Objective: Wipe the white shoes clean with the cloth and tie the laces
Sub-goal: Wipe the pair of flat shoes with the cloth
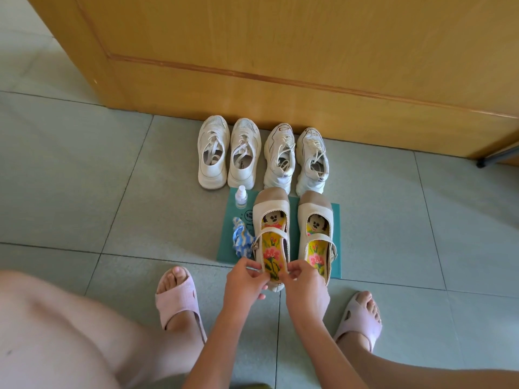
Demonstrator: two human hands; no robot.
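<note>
From my remote station, I see both hands at the heel of a cream strap shoe (271, 202) on a teal mat (335, 240). The left hand (244, 279) has its fingers curled and pinches the heel rim. The right hand (304, 284), fingers also curled, pinches the opposite side, where the flowered insole (273, 256) ends. The matching second strap shoe (314, 209) stands just beside it at 3 o'clock.

At 9 o'clock of the held shoe, the bunched blue-and-white cloth (241, 240) lies on the mat edge, touched by neither hand. A small clear bottle (241, 196) stands upright at 11 o'clock.

At 12 o'clock from the mat, toes against a wooden door (280, 66), sit the mesh-toed white sneakers (213, 155) and, at their 3 o'clock, the chunky-soled white sneakers (311, 158). The laces of both pairs lie slack across the openings. Pink slippers (177, 301) on the person's feet flank the hands on the grey tile floor (84, 178).
</note>
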